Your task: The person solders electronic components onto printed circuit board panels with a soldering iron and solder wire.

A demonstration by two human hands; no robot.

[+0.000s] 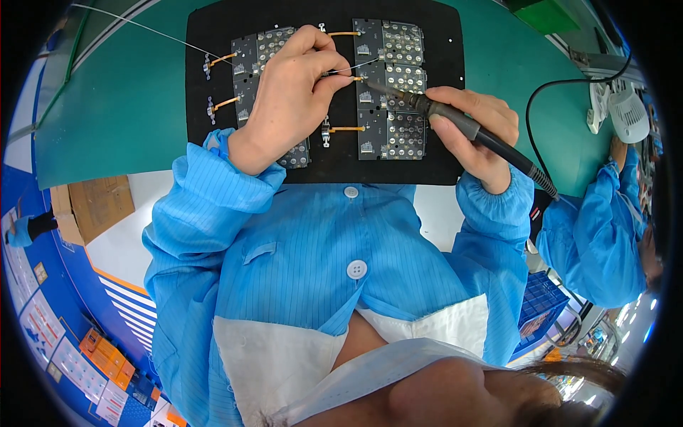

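Note:
My left hand [295, 89] is closed in a pinch on a thin solder wire [363, 65], whose end sticks out over the right-hand row of black circuit boards [368, 146]. Its thumb and fingertip also meet at a short orange strip [358, 78] on the middle board. In my right hand [484, 128] is a soldering iron [459, 121], its tip pointing left at that strip's end. Other orange flex strips [347, 129] with small metal connectors [326, 132] join the boards. My left hand covers part of the left-hand row of boards [243, 85].
The boards lie on a black mat [334, 173] on a green bench top [135, 107]. The iron's black cord [530, 107] loops at the right, near a white device [629, 117]. Another person's blue sleeve [594, 238] is at the right. A cardboard box [99, 206] stands lower left.

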